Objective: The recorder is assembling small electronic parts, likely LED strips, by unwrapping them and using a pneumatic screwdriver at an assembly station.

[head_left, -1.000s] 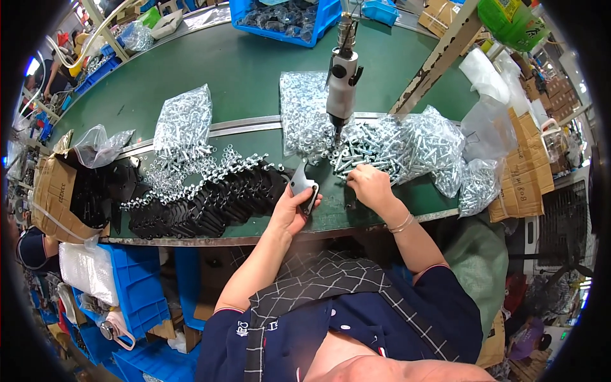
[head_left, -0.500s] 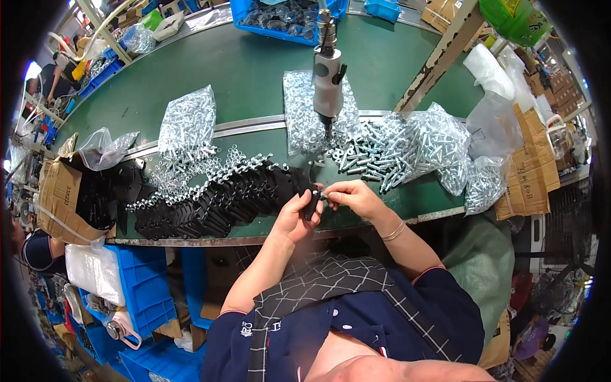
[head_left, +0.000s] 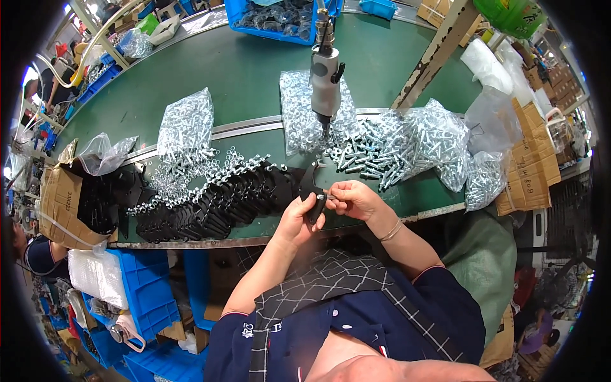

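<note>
My left hand [head_left: 300,219] is closed around a black bracket [head_left: 311,178], whose curved arm points up and away from me over the bench edge. Close beside it, my right hand [head_left: 354,200] pinches a small metal bolt [head_left: 330,197] against the bracket's near end; fingers partly hide the bolt. Left of my hands lies a long row of overlapping black brackets [head_left: 213,207], with shiny nuts [head_left: 235,167] strung along its far side. Loose silver bolts [head_left: 375,156] spill from a clear bag just beyond my right hand.
A grey and white power screwdriver [head_left: 326,86] hangs over the bench. Bags of hardware [head_left: 186,121] lie around it. A cardboard box [head_left: 60,207] of black parts stands at left, a blue bin [head_left: 270,32] at the back. A chipped metal post [head_left: 433,57] rises at right.
The bracket has turned in my left hand, so its curved arm now shows pointing away. My right hand has shifted slightly and stays pinched at its near end.
</note>
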